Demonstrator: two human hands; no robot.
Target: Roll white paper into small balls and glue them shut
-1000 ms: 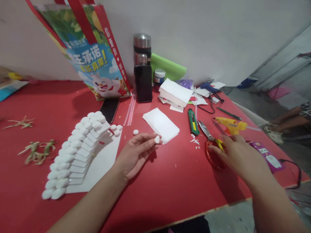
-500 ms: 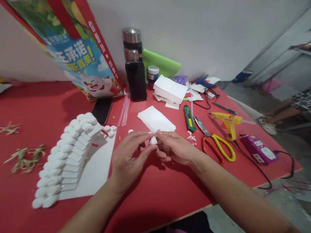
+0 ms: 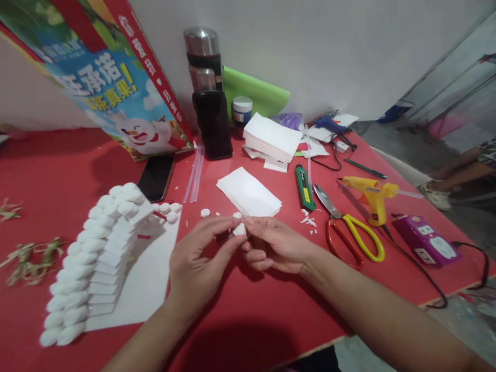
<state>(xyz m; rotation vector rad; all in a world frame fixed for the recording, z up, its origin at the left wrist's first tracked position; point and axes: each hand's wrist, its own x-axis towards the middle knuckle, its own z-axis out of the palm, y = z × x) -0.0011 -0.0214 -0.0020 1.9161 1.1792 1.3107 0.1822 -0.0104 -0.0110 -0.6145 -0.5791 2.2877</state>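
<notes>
Between the fingertips of my left hand [image 3: 207,256] and my right hand [image 3: 277,243] is a small white piece [image 3: 239,230], perhaps folded paper or soft clay. Both hands are closed in a pinch on it, partly hiding it. Just beyond them lies a stack of white paper cards [image 3: 250,194]. Small round white pieces [image 3: 205,212] rest near my left fingers. On the left, a curved stepped model [image 3: 112,243] of white card strips and flattened white discs stands on a white sheet [image 3: 134,305].
Right of my hands lie red-and-yellow-handled scissors [image 3: 344,227], a green utility knife [image 3: 305,188], a yellow glue gun [image 3: 372,195] and a purple box [image 3: 426,240]. Behind stand a phone [image 3: 213,124], a steel flask [image 3: 202,57] and a printed bag [image 3: 116,88]. A person's legs [image 3: 461,165] show at far right.
The view has shifted slightly, so the table items sit a little differently in frame. Both hands still pinch the white piece, which appears turned a little.
</notes>
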